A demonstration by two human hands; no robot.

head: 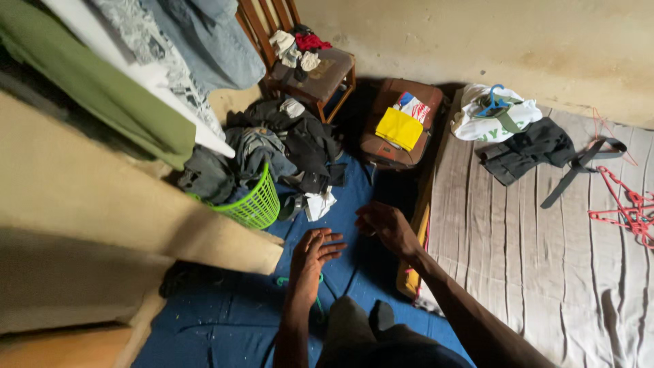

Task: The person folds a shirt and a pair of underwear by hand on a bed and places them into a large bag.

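While both hands hang empty over the blue floor cover [225,320], the left hand [315,251] has its fingers spread open and the right hand [385,225] is loosely curled, gripping nothing. Nearest thing to them is a green hanger [317,300] lying on the blue cover just under the left wrist, mostly hidden by the arm.

Containers, three by my count. One green laundry basket [253,201] sits left and a bit farther off, stuffed and overflowing with a pile of dark clothes [286,143] that spills onto the floor beside it. One brown suitcase [398,126] lies flat farther back, with a yellow folded item [398,128] and a colourful packet [413,105] on top. One white bag [490,116] sits at the far end of the mattress [545,259] on the right, with a blue hanger [494,101] on it.

Also on the mattress: one dark garment [528,150] with a strap, and a tangle of red hangers [630,208] near the right edge, can't count those. One wooden chair [313,65] at the far side holds a few small clothing bits.
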